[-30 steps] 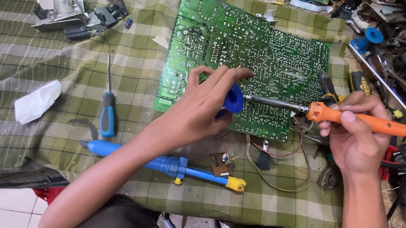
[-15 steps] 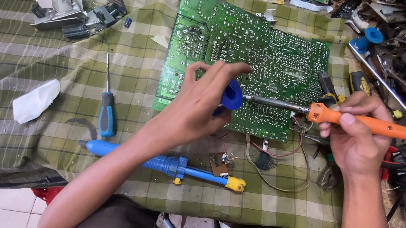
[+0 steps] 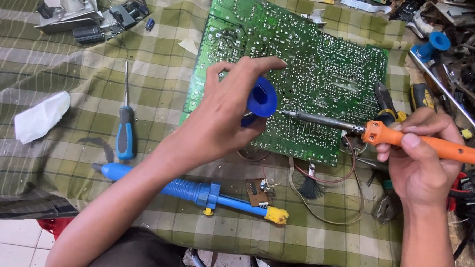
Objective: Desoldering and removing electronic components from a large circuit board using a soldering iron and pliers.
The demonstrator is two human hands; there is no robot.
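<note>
Soldering iron in right hand, shaft pointing 9 o'clock at blue spool pinched by left hand over circuit board.

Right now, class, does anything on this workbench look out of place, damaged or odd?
Yes. A small brown circuit board lies loose on the green checked cloth, stray thin wires trailing beside it. A crumpled white tissue sits at the left. The large green circuit board lies askew.

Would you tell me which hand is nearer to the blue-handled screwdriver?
Left. The left hand is just right of the screwdriver; the right hand is across the circuit board.
</note>
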